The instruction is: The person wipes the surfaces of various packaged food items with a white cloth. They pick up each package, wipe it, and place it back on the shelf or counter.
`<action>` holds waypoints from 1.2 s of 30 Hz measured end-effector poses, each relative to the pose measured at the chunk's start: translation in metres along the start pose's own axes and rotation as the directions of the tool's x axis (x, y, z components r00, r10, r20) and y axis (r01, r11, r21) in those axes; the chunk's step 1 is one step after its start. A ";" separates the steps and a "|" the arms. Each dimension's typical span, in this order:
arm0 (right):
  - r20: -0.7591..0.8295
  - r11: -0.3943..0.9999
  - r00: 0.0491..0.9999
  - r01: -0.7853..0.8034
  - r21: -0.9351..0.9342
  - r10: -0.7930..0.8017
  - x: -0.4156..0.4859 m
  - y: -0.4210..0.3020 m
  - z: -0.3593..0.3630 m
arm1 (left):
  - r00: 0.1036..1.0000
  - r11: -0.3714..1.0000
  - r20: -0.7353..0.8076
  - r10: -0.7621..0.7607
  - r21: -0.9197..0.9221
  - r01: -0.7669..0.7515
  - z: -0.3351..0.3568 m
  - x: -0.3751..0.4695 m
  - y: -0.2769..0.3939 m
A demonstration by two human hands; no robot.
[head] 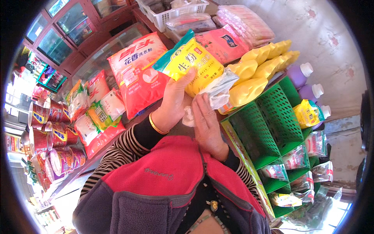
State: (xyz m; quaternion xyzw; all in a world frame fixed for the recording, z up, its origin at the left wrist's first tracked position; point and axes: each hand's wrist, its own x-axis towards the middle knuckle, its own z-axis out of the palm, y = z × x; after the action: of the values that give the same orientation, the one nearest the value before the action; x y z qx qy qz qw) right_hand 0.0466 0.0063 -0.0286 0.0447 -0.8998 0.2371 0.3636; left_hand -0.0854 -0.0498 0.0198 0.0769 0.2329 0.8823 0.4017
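Observation:
My left hand (174,101) grips a yellow plastic bag of starch powder (201,65) with a teal top edge, the thumb lying across its printed front. The bag is tilted, its teal end towards the upper left. My right hand (207,124) holds a crumpled white cloth (219,89) against the bag's lower edge, fingers flat over it. Part of the cloth bunches out between my two hands. Just behind the starch bag lies a large red and pink bag of laundry powder (143,79). Yellow plastic bottles (248,90) lie right of the cloth.
A green shelf rack (254,128) on the right holds small packets in some compartments. Another yellow starch bag (306,114) and purple bottles (301,74) stand beyond it. Seasoning bags (100,114) and instant noodle tubs (58,134) are left. A white plastic basket (175,14) sits behind.

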 end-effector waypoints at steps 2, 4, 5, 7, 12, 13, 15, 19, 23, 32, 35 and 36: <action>-0.022 0.998 0.999 -0.025 -0.063 0.024 0.001 0.005 -0.006 | 1.000 0.998 -0.029 -0.002 0.056 0.004 -0.001 -0.002 -0.001; -0.074 0.991 0.997 -0.037 -0.127 0.027 0.007 0.014 -0.017 | 1.000 0.996 -0.007 -0.007 0.084 0.008 -0.004 -0.006 -0.003; -0.121 0.983 0.990 -0.085 -0.161 0.066 0.009 0.018 -0.023 | 1.000 0.996 0.020 -0.014 0.091 0.012 -0.006 -0.008 -0.003; -0.196 0.955 0.969 -0.196 -0.221 0.153 0.014 0.025 -0.035 | 0.998 0.994 0.048 -0.050 0.099 0.045 -0.011 -0.014 0.000; -0.036 0.309 0.645 -0.315 0.897 0.763 0.009 0.023 -0.035 | 0.994 0.993 0.062 -0.094 0.082 0.089 -0.026 -0.031 0.019; 0.036 0.181 0.637 -0.272 0.945 0.770 0.005 0.020 -0.033 | 0.995 0.995 0.052 -0.086 0.058 0.083 -0.027 -0.033 0.021; -0.036 0.726 0.837 -0.451 0.519 0.545 -0.002 0.012 -0.024 | 0.996 1.000 0.092 -0.006 0.017 0.004 -0.027 -0.037 0.021; 0.332 0.342 0.729 -0.608 0.717 0.599 -0.007 -0.003 -0.009 | 0.995 0.995 -0.026 0.095 0.033 -0.094 -0.029 -0.038 0.028; 0.658 -0.248 0.546 -0.640 0.727 0.519 -0.005 -0.016 -0.013 | 0.973 0.976 -0.084 0.213 0.058 -0.209 -0.042 -0.040 0.050; 0.482 -0.172 0.575 -0.509 0.844 0.661 -0.008 -0.005 -0.013 | 0.782 0.815 -0.252 0.570 0.296 -0.498 -0.125 -0.068 0.154; 0.469 -0.181 0.572 -0.487 0.854 0.674 -0.015 0.005 -0.011 | 0.671 0.741 -0.321 0.668 0.368 -0.562 -0.168 -0.083 0.190; 0.468 -0.182 0.580 -0.482 0.857 0.667 -0.017 0.008 -0.011 | 0.621 0.724 -0.373 0.690 0.387 -0.571 -0.182 -0.087 0.197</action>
State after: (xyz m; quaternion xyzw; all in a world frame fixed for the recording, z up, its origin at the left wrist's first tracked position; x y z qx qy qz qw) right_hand 0.0640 0.0170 -0.0369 -0.1699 -0.4176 0.8776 0.1628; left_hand -0.2190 -0.2902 -0.0426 -0.0274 0.3856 0.9220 -0.0213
